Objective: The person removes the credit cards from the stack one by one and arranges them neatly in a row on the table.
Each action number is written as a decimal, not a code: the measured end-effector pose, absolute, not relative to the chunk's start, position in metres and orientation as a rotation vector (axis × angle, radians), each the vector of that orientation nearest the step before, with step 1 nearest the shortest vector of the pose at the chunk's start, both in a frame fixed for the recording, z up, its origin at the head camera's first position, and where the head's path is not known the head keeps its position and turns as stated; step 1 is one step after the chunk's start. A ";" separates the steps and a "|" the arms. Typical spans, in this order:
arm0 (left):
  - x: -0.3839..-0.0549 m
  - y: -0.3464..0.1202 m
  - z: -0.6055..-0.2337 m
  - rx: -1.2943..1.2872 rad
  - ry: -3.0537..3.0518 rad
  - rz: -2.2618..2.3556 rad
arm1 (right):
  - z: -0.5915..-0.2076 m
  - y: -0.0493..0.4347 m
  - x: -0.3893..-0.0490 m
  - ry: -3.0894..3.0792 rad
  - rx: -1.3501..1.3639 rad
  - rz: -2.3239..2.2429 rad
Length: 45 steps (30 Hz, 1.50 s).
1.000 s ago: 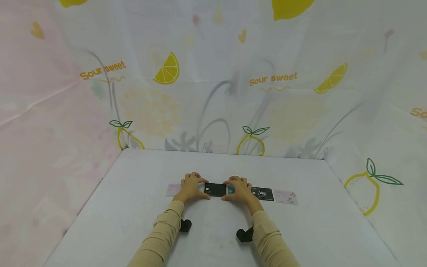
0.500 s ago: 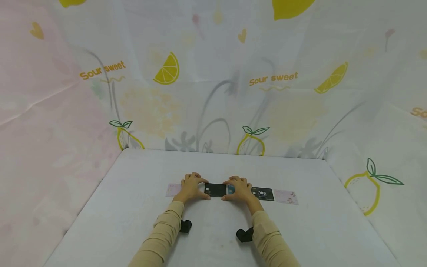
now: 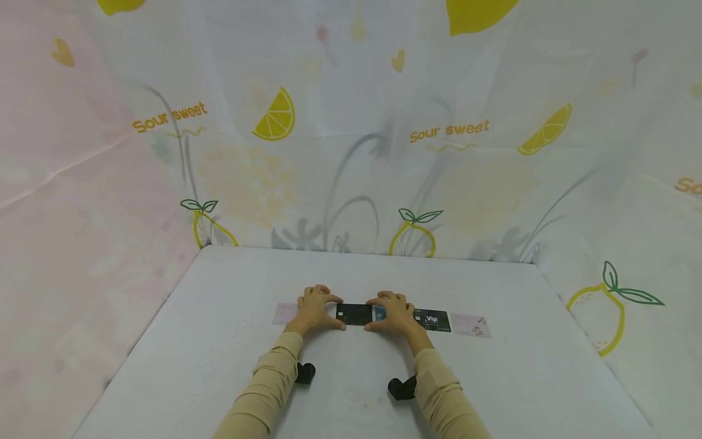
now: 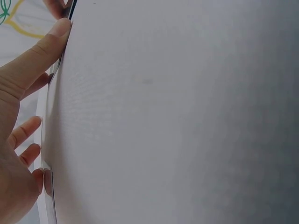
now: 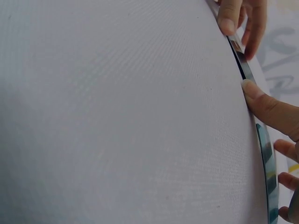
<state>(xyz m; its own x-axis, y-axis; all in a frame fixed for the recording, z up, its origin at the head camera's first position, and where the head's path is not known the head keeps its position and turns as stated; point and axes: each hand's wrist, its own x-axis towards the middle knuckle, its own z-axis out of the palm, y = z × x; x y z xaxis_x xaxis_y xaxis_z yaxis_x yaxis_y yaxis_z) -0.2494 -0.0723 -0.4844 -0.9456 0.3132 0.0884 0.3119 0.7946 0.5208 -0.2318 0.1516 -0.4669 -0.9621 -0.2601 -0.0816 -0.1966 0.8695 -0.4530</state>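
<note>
A black card (image 3: 353, 314) lies flat in the middle of a row of cards on the white table. My left hand (image 3: 315, 310) pinches its left end, thumb on the near edge and index finger at the far edge. Its right end is held the same way by my right hand (image 3: 395, 312). Beneath the right palm a blue card (image 3: 380, 313) shows, mostly hidden. In the left wrist view, the left thumb (image 4: 51, 39) touches the dark card edge. The right wrist view has the right thumb (image 5: 261, 100) against that edge too.
Right of the right hand lie a black card marked "Vip" (image 3: 432, 320) and a pale pink card (image 3: 470, 325). Another pink card (image 3: 284, 313) is partly covered by the left hand. Lemon-patterned cloth (image 3: 340, 152) walls the table (image 3: 230, 353) at back and sides.
</note>
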 end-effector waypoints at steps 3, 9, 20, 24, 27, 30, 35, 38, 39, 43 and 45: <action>-0.250 -0.072 -0.484 0.520 2.972 0.854 | -0.467 0.151 -0.232 2.902 -0.356 -0.690; -0.250 -0.072 -0.485 0.514 2.969 0.849 | -0.468 0.152 -0.231 2.906 -0.355 -0.695; -0.251 -0.072 -0.487 0.521 2.984 0.848 | -0.468 0.151 -0.232 2.908 -0.349 -0.706; -0.251 -0.073 -0.487 0.516 2.986 0.837 | -0.468 0.151 -0.232 2.903 -0.345 -0.721; -0.250 -0.073 -0.487 0.520 2.992 0.823 | -0.468 0.150 -0.231 2.901 -0.344 -0.731; -0.248 -0.074 -0.486 0.535 2.993 0.820 | -0.468 0.150 -0.231 2.897 -0.331 -0.757; -0.247 -0.079 -0.486 0.569 3.014 0.833 | -0.472 0.148 -0.230 2.926 -0.324 -0.790; -0.247 -0.085 -0.487 0.573 3.036 0.844 | -0.471 0.144 -0.229 2.958 -0.362 -0.814; -0.247 -0.087 -0.487 0.574 3.038 0.851 | -0.470 0.143 -0.228 2.968 -0.380 -0.822; -0.246 -0.097 -0.484 0.566 3.039 0.865 | -0.463 0.134 -0.226 2.976 -0.436 -0.886; -0.245 -0.102 -0.480 0.556 3.028 0.888 | -0.461 0.129 -0.227 2.986 -0.451 -0.882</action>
<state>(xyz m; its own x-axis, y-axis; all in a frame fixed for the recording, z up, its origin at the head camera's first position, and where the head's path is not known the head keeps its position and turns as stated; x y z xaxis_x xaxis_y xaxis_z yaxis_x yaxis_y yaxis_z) -0.2449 -0.1024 -0.4802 -0.9379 0.3106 0.1548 0.3450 0.7864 0.5124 -0.2271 0.1290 -0.4611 -0.9588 -0.2711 0.0847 -0.2736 0.8016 -0.5316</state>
